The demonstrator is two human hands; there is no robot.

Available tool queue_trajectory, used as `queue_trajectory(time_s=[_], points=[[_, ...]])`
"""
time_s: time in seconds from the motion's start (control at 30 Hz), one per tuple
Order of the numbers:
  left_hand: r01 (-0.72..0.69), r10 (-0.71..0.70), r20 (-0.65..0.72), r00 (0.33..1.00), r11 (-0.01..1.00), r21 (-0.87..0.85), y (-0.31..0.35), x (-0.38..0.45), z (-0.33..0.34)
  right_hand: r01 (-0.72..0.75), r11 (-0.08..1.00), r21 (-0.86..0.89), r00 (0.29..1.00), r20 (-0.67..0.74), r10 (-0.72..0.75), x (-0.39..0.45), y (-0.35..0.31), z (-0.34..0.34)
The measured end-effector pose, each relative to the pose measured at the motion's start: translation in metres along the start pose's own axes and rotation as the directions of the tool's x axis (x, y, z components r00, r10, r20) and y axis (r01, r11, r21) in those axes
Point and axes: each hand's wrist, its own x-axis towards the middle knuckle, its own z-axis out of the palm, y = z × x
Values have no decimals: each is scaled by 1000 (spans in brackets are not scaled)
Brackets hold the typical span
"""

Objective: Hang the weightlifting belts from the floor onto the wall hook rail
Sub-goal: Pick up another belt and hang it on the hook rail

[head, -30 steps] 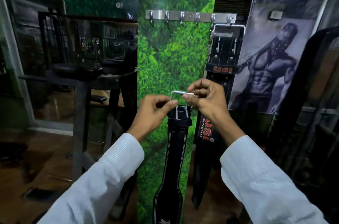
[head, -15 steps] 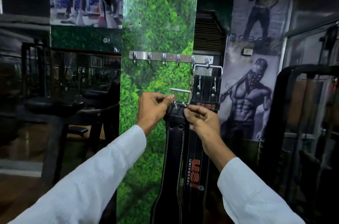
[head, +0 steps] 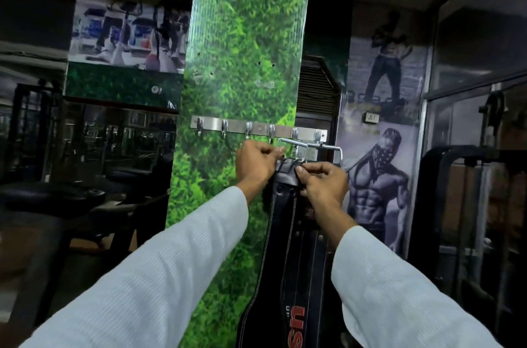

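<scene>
A steel hook rail (head: 233, 127) with several hooks is fixed across a green leaf-print pillar. A black leather belt (head: 281, 233) with white stitching hangs straight down in front of me. My left hand (head: 255, 165) pinches the left side of its metal buckle (head: 293, 145), and my right hand (head: 323, 180) grips the belt's top just under the buckle. The buckle is level with the second hook from the right (head: 295, 135); I cannot tell whether it rests on it. A second black belt with red USI lettering (head: 299, 322) hangs by its buckle from the rightmost hook (head: 318, 136), mostly behind the first.
The pillar (head: 242, 62) stands straight ahead, with several bare hooks on the rail's left. A dark gym machine (head: 71, 199) sits to the left. A poster wall (head: 379, 182) and a black machine frame (head: 467, 205) are to the right.
Both hands have raised the belt from chest height up to the hook rail. My right hand shifted from the buckle's top to the belt end below it, and I have moved closer.
</scene>
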Motion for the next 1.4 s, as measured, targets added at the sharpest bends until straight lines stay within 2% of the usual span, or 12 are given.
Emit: queue_trajectory(time_s=[0.07, 0.13, 0.23, 0.33, 0.47, 0.67, 0.83, 0.9, 0.97, 1.1, 1.3, 1.4], points=[[36, -36, -14, 999, 999, 0, 7, 7, 13, -19, 1000, -19, 999, -46, 18, 20, 0, 3], [134, -135, -31, 990, 990, -39, 15, 15, 24, -38, 999, -30, 997, -72, 36, 36, 1, 4], [336, -355, -100, 930, 927, -164, 18, 26, 36, -37, 996, -78, 995, -94, 30, 52, 6, 5], [423, -455, -155, 877, 884, -200, 13, 32, 43, -15, 989, -148, 995, -101, -1, 59, 11, 7], [402, -439, -161, 884, 889, -219, 8, 27, 44, 9, 983, -183, 996, -85, -24, 60, 17, 10], [380, -415, -164, 895, 901, -207, -7, 14, 35, 124, 957, -261, 992, 40, -118, 47, 26, 8], [393, -401, -15, 916, 903, -174, -18, -1, 30, 210, 922, -325, 978, 86, -192, 23, 15, -6], [419, -419, 42, 907, 889, -183, -26, -10, 27, 244, 911, -332, 969, 46, -243, 7, 8, -14], [420, -420, 37, 907, 890, -180, -31, -25, 23, 249, 920, -303, 966, 5, -260, -10, 4, -21], [377, -390, -66, 919, 914, -150, -48, -60, 11, 182, 954, -239, 983, 60, -172, -47, 20, -33], [434, -425, 87, 901, 882, -181, -73, -132, -12, 24, 974, -226, 982, 188, 19, -106, 63, -50], [496, -484, 119, 867, 861, -115, -107, -176, -27, -67, 963, -261, 969, 214, 125, -148, 96, -59]])
